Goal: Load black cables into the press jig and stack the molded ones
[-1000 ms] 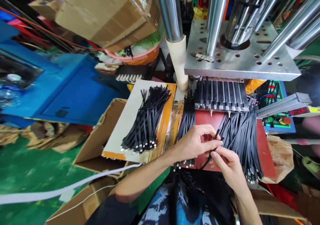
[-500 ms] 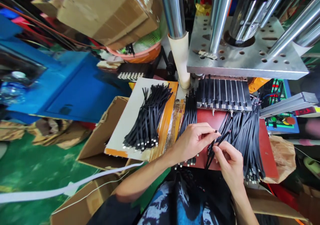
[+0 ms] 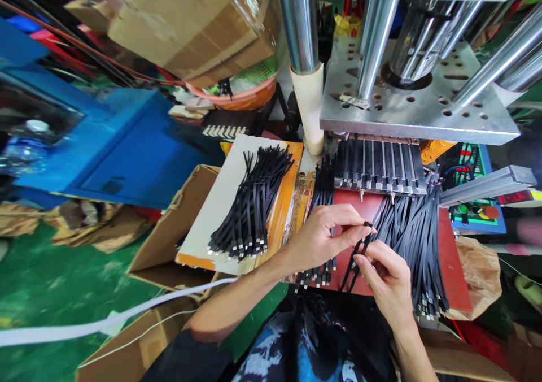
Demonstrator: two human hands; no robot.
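In front of the press, my left hand (image 3: 326,232) pinches the small black end of a flat black cable (image 3: 354,260) between thumb and fingertips. Close beside it, my right hand (image 3: 387,269) has its fingers curled in and its thumb against the cable strands. Two dark strands hang below the hands over a red board (image 3: 456,269). A large bunch of black cables (image 3: 419,241) with metal plug ends lies right of my right hand. Another cable bunch (image 3: 322,192) runs behind my left wrist. Just beyond stands a slotted metal fixture (image 3: 381,164) with black strips in it.
A tied-looking cable pile (image 3: 254,207) rests on a white board (image 3: 212,207) at left. Above the fixture hangs a thick steel press plate (image 3: 423,111) between columns. A control box (image 3: 480,212) with buttons is at right. An open carton (image 3: 169,246) stands on the floor side.
My hands have drawn closer together at the cable end, and the right fingertips have moved slightly down. The hanging strands have swung a little left. The whole view has shifted slightly.
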